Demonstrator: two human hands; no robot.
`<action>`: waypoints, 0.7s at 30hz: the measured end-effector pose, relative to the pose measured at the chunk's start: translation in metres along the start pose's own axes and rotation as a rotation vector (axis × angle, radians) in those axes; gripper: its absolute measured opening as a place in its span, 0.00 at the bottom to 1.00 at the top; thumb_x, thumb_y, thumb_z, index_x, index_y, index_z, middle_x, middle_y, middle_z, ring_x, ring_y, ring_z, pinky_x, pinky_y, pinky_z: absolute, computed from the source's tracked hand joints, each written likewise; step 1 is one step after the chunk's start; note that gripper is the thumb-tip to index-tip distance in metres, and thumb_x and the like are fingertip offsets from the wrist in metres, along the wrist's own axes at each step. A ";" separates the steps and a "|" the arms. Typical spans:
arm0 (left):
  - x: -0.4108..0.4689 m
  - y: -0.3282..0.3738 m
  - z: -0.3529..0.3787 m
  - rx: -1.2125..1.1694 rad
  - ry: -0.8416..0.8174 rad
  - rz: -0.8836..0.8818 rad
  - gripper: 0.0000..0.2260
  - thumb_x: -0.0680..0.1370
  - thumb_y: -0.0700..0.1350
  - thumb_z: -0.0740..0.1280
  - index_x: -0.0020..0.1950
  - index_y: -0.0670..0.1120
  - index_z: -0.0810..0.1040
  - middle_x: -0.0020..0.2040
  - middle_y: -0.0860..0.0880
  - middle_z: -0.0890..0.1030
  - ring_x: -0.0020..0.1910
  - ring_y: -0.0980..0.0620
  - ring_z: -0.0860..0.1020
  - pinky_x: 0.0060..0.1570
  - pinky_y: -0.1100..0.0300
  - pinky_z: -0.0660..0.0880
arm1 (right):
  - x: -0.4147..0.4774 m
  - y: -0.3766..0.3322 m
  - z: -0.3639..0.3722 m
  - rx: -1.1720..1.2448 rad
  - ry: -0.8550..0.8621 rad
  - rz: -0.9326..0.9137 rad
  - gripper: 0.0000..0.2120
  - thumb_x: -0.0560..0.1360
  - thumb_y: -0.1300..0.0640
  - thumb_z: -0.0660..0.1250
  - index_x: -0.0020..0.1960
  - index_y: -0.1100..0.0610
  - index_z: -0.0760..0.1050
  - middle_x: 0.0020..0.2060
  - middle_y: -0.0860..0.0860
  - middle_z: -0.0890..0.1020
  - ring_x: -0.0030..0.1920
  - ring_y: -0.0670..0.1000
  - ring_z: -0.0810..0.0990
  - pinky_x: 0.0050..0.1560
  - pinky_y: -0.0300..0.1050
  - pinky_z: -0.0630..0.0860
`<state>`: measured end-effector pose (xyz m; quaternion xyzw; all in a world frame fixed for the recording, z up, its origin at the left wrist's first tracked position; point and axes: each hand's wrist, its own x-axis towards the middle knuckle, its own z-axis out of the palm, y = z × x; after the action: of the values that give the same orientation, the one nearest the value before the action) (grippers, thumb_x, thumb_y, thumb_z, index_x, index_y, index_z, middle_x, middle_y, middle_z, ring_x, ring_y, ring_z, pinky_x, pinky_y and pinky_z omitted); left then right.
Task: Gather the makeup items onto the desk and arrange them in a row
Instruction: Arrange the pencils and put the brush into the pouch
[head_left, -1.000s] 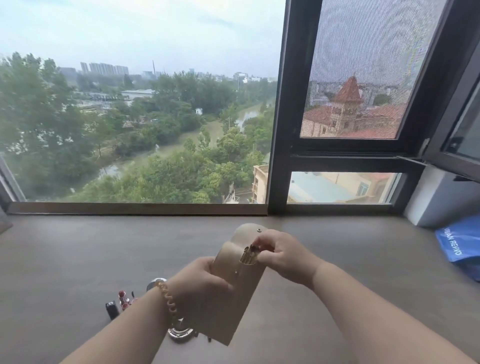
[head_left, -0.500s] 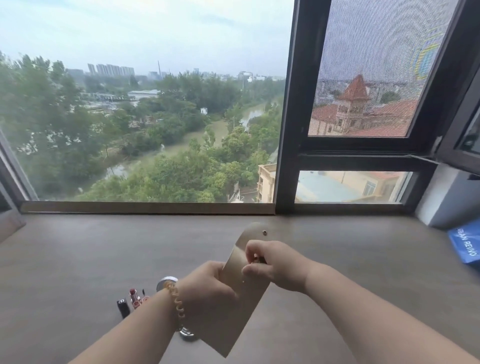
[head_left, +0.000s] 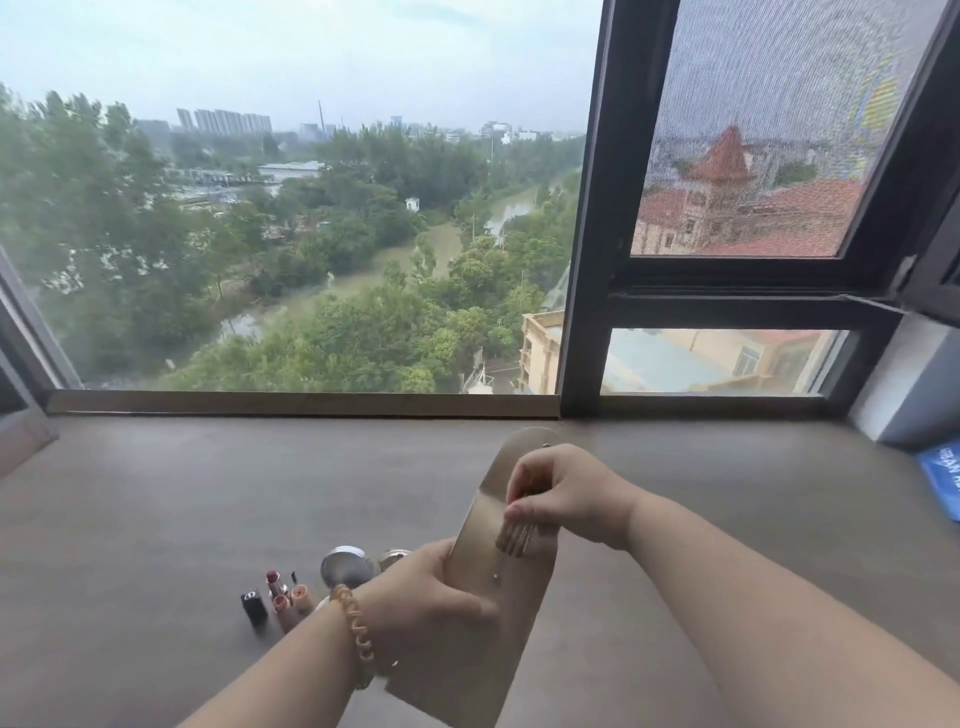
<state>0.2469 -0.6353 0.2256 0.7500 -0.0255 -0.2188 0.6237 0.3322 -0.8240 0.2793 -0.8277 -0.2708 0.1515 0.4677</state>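
My left hand (head_left: 431, 592) grips a beige flap pouch (head_left: 483, 639) held upright over the brown desk (head_left: 156, 519). At the pouch's open flap, my right hand (head_left: 561, 493) pinches a bunch of thin gold-handled brushes (head_left: 515, 538), blurred by motion. On the desk to the left stand a black lipstick cap (head_left: 254, 607), an open red lipstick (head_left: 275, 582) and two small peach-topped tubes (head_left: 291, 605). A round silver compact (head_left: 347, 566) and another round case (head_left: 394, 558) sit just behind my left wrist, partly hidden.
A large window (head_left: 311, 234) with a dark frame (head_left: 587, 208) runs along the desk's far edge. A blue bag (head_left: 943, 478) lies at the right edge, next to a white wall block (head_left: 904, 379).
The view has shifted slightly left. My right hand has drawn the gold-handled brushes down out of the pouch's mouth and over its front; the left hand keeps its grip.
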 end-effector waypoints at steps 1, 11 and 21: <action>0.000 -0.001 0.002 -0.034 -0.017 0.011 0.12 0.68 0.37 0.71 0.50 0.44 0.79 0.46 0.44 0.78 0.46 0.47 0.77 0.52 0.47 0.72 | 0.002 0.002 -0.005 0.042 0.019 0.017 0.05 0.68 0.65 0.74 0.37 0.58 0.79 0.33 0.54 0.81 0.34 0.49 0.79 0.34 0.43 0.77; 0.016 -0.034 0.021 -0.340 -0.021 -0.005 0.27 0.61 0.37 0.76 0.59 0.37 0.76 0.49 0.38 0.82 0.47 0.42 0.80 0.48 0.50 0.77 | 0.007 0.031 -0.008 0.016 0.240 0.183 0.14 0.70 0.54 0.73 0.54 0.53 0.77 0.42 0.50 0.77 0.37 0.47 0.76 0.39 0.39 0.77; 0.058 -0.097 0.055 -0.324 0.222 -0.215 0.20 0.62 0.40 0.74 0.52 0.39 0.80 0.48 0.39 0.84 0.48 0.40 0.82 0.55 0.41 0.77 | -0.036 0.136 0.085 0.638 0.320 0.632 0.13 0.74 0.57 0.68 0.57 0.56 0.73 0.46 0.58 0.83 0.42 0.55 0.79 0.47 0.50 0.75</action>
<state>0.2568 -0.6826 0.1102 0.6578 0.1591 -0.2012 0.7082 0.3014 -0.8427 0.1188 -0.6974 0.1297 0.2325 0.6654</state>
